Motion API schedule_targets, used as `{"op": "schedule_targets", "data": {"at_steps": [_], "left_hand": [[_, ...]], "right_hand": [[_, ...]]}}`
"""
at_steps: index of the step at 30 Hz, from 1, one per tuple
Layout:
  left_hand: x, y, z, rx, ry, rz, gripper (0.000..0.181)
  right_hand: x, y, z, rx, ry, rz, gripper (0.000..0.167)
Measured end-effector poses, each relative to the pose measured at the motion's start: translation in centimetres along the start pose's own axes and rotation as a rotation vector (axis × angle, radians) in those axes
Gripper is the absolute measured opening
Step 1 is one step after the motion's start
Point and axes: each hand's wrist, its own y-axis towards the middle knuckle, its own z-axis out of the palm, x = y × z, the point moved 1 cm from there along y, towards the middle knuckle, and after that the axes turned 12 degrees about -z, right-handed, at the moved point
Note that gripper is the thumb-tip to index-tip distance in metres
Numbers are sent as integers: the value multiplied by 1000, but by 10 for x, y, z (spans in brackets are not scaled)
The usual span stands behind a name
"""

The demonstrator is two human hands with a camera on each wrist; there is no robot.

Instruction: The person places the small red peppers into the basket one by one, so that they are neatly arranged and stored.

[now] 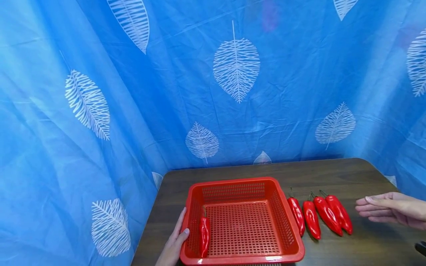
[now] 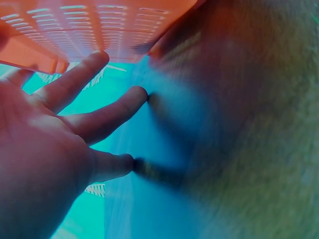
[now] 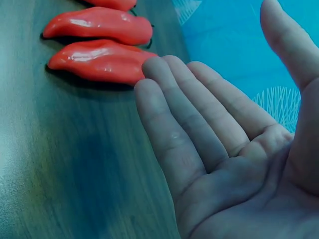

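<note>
A red plastic basket point(image 1: 246, 258) with slotted walls stands on the table, with one red chili pepper point(image 1: 205, 236) lying along its left side. At the basket's left wall rests my left hand point(image 1: 174, 240), thumb at the rim; in the left wrist view the left hand's fingers point(image 2: 107, 117) are straight and spread beside the basket wall point(image 2: 109, 30). Right of the basket lie several more red peppers point(image 1: 327, 214) in a row. My right hand point(image 1: 392, 208) hovers to their right, fingers straight, holding nothing. In the right wrist view its fingertips are near the closest pepper point(image 3: 97, 59).
The dark wood-grain table point(image 1: 372, 244) has a rounded far right corner. A blue curtain point(image 1: 283, 92) with white leaf prints hangs behind and to the left of it. A small black object point(image 1: 421, 248) shows at the right edge.
</note>
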Motion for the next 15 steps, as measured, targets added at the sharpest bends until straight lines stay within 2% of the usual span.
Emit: {"op": "schedule_targets", "data": {"at_steps": [10, 15], "left_hand": [[1, 2, -1, 3, -19, -24, 77], [1, 1, -1, 4, -17, -22, 77]], "right_hand": [[-11, 8, -7, -166, -144, 44, 50], [-17, 17, -3, -293, -262, 101, 56]]}}
